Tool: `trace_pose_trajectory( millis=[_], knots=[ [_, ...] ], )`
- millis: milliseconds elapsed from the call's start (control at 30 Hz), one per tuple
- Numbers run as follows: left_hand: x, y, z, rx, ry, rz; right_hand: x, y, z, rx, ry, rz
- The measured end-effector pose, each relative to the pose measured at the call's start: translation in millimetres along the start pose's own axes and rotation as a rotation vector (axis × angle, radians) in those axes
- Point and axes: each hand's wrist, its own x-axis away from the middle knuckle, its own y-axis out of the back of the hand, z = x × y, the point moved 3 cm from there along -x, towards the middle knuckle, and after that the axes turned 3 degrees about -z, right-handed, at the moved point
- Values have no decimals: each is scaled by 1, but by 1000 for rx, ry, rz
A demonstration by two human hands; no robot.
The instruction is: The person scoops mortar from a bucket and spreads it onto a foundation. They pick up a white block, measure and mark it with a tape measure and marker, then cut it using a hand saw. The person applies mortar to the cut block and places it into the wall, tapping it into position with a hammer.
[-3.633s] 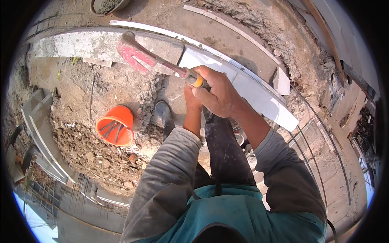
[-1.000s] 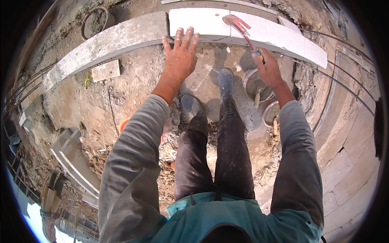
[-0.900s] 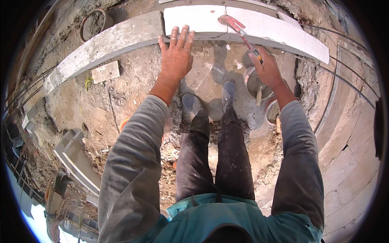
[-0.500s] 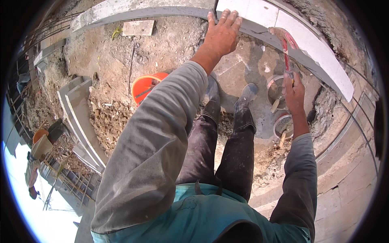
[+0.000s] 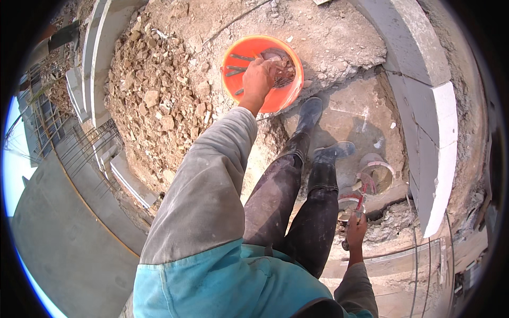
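Note:
My left hand (image 5: 258,79) reaches into an orange bucket (image 5: 275,102) standing on the rubble ground. Its fingers are curled at a greyish clump (image 5: 281,68) inside; what they grip, if anything, cannot be made out. Several dark metal rods (image 5: 236,69) lean within the bucket beside the hand. Low on the right, my right hand (image 5: 356,231) is closed around a hammer (image 5: 361,200) with a red shaft. The hammer's head overlaps two small pails in this view, so its outline is hard to read.
A whitish pail (image 5: 393,172) and a second pail (image 5: 342,203) stand right of my boots (image 5: 310,114). Pale kerb blocks (image 5: 424,111) curve along the right. Broken stones (image 5: 154,100) cover the left ground, beside upright slabs (image 5: 101,69). Thin bars (image 5: 414,259) run at lower right.
My left hand has left the pale kerb block and gone into the orange bucket. My right hand, still holding the hammer, has lowered away from the kerb. The view has swung leftward.

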Motion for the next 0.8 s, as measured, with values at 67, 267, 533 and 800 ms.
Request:
trace_pose_trajectory(
  millis=[67,267,533,800],
  knots=[
    [-24,-27,4,-225,-70,161,-1,1,12,-42,-119,6],
    [-47,-86,-26,-462,157,58,6,0,15,-111,-185,-67],
    [-51,-119,10,-510,285,35,8,-16,45,-341,-224,-130],
    [-31,-25,10,506,325,-293,33,-20,38,-580,-156,-237]
  ],
)
